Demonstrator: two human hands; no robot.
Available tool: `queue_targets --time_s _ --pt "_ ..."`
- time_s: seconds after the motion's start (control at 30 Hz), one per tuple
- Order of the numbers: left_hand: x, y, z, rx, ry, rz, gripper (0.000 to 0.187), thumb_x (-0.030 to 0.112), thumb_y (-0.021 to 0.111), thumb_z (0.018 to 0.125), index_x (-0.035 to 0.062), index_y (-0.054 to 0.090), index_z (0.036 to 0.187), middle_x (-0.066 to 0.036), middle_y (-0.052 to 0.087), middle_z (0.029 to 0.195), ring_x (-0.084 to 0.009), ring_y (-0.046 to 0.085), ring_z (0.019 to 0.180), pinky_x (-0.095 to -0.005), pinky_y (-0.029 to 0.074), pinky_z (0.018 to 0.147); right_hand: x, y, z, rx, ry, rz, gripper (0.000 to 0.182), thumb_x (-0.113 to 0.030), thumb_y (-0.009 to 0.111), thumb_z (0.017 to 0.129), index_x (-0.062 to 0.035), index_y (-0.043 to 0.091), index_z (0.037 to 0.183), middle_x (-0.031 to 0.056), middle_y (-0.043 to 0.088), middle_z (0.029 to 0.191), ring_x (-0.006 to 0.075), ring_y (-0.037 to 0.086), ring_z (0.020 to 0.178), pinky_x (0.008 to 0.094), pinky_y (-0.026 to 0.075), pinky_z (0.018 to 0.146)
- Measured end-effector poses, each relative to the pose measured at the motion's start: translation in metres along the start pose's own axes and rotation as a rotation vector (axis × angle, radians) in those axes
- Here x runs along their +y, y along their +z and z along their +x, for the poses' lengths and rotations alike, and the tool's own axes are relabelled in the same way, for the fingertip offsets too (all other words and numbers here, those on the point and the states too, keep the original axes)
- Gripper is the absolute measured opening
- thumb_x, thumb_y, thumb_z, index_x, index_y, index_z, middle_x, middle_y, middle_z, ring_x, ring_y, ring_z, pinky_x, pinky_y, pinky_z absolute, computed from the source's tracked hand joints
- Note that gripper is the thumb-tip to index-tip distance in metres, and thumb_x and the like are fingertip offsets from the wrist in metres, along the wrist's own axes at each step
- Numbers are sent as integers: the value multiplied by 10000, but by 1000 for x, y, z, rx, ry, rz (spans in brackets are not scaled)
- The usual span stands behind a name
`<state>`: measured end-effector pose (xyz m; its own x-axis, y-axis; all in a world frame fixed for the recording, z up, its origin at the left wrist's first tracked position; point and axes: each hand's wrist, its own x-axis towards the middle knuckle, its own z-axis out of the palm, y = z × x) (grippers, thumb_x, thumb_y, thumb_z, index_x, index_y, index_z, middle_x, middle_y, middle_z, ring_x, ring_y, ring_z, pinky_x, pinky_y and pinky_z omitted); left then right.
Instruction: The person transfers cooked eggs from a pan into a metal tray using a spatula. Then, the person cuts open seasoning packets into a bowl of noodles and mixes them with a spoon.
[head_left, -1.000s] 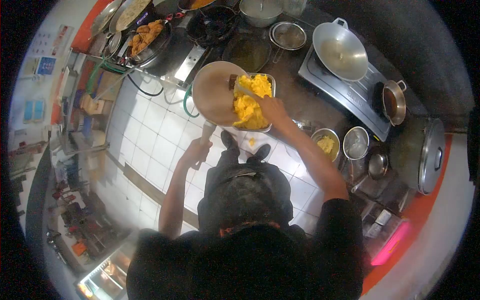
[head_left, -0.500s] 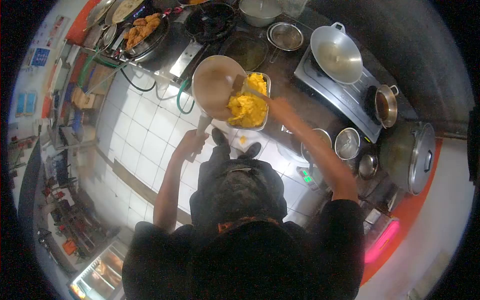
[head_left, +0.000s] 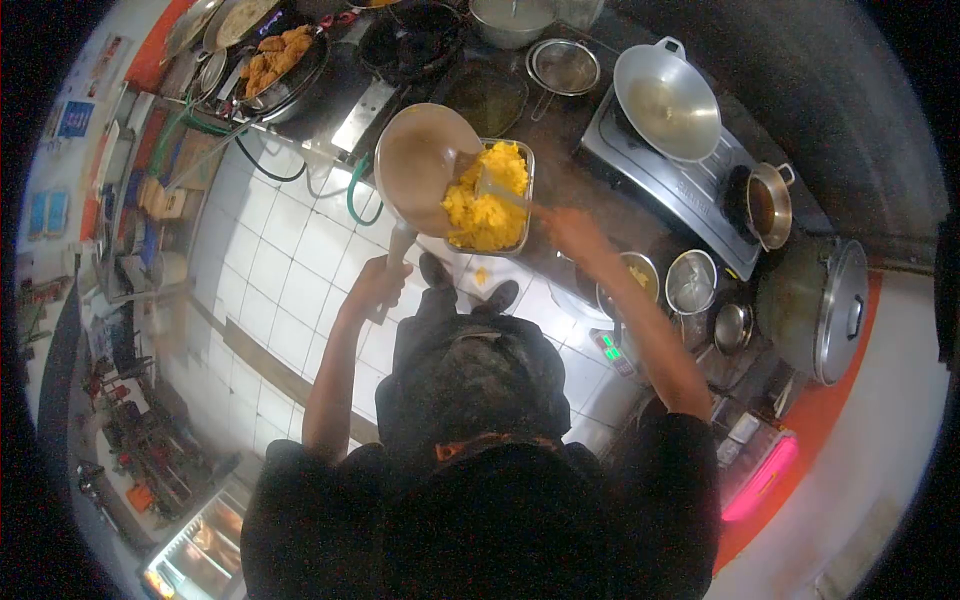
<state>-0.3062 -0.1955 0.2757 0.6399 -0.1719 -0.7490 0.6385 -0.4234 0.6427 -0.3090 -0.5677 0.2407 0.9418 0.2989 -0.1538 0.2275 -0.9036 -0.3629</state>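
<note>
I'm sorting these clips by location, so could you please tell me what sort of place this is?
It looks like a kitchen, possibly a commercial one: a silver stove carries a wide pan, a big lidded pot stands nearby, and a mesh strainer lies on the counter.

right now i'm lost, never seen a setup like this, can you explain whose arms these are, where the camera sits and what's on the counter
There's no machine here: these are a person's own bare arms. One camera, worn on the head, looks forward and down, so the round view shows their body too. The left hand grips the handle of a pan. The right hand holds a spatula in yellow food at a metal tray. On the dark counter are a strainer and a stove with a wok on it.
</note>
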Motion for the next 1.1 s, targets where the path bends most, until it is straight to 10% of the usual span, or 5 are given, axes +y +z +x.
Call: queue_targets --time_s 0.8,1.1 --pt "11 -19 -17 85 49 8 241 252 618 873 51 519 783 23 469 601 -94 451 471 -258 401 421 28 5 -19 -98 -47 197 370 -173 500 905 -128 550 1269 189 624 1071 375 620 837 468 493 781" --pt "-5 -7 -9 52 -3 -88 209 233 635 867 90 495 804 33 444 592 -77 405 450 -246 360 385 -4 -6 33 11 237 171 395 -218 514 894 -245 539 1288 237 637 818 393 622 730 490 500 701"
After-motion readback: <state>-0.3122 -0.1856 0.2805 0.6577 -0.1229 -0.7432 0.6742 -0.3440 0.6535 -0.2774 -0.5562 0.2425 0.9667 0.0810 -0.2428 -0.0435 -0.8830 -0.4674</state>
